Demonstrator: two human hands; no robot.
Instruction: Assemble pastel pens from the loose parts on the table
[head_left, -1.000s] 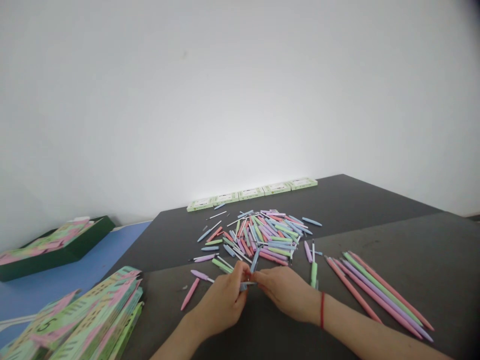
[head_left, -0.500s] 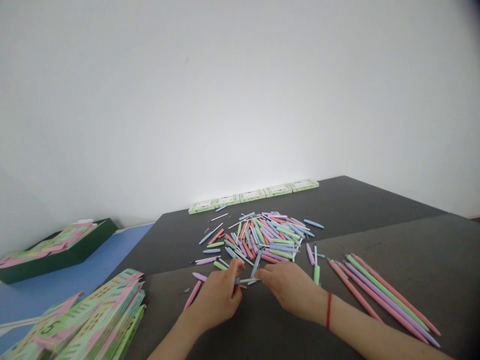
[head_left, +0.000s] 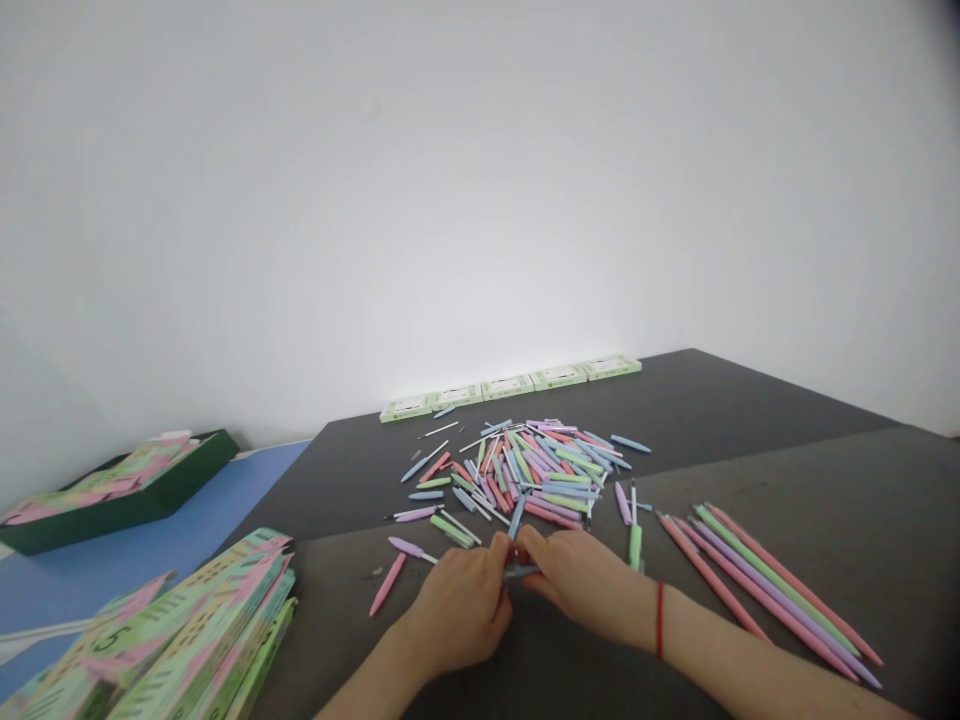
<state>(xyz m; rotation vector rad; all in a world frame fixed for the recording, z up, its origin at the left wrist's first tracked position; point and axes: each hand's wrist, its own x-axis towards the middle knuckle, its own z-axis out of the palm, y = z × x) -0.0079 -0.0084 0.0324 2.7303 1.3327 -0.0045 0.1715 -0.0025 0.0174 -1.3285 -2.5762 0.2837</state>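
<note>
Close together at the near side of the pen pile, my left hand (head_left: 463,608) and my right hand (head_left: 581,583) both have their fingers closed on a thin bluish pen part (head_left: 517,572). Fingertips hide most of it. Just beyond them lies the heap of pastel pen parts (head_left: 540,460), with white refills among the pink, green, blue and purple barrels. A pink barrel (head_left: 387,585) and a purple one with a white stem (head_left: 406,546) rest left of my left hand. Right of my right hand lies a green barrel (head_left: 635,547).
Several long pens (head_left: 787,590) lie side by side at the right. Flat green-white boxes (head_left: 508,387) line the back edge. Printed packages (head_left: 202,620) are stacked at the near left, beside a dark green tray (head_left: 142,512) of more packages.
My left hand has moved right and the hands have come together, covering more of the part between them. The small pieces left of the pile are less covered now.
</note>
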